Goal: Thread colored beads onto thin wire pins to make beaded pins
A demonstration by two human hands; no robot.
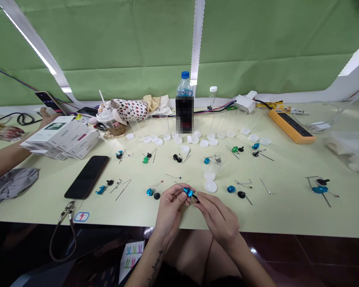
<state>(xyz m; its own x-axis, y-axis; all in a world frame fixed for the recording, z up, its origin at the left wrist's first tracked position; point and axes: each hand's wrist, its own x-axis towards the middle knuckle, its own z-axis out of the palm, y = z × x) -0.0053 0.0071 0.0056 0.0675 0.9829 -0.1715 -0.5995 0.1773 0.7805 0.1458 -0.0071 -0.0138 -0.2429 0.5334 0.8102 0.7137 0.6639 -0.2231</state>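
Observation:
Above the table's front edge, my left hand [173, 203] pinches a small shiny blue metal part [188, 191]. A thin metal wire [179, 184] sticks out from it toward the upper left. My right hand [219, 215] is closed on a black piece [195, 197] that meets the blue part's lower right end; whether the two are joined, I cannot tell. Left of my hands lie a blue round part [150, 192], a black knob-like piece [157, 196] and thin wires. To the right are another blue part [231, 189], a black piece [241, 195] and bent wires.
Similar small sets lie across the table. White caps [211, 186] and clear tubes stand behind them, near a blue-capped bottle [185, 85]. A phone [86, 177] and white boxes [58, 133] are left, beside another person's arm [6, 161]. An orange power strip [291, 126] lies right.

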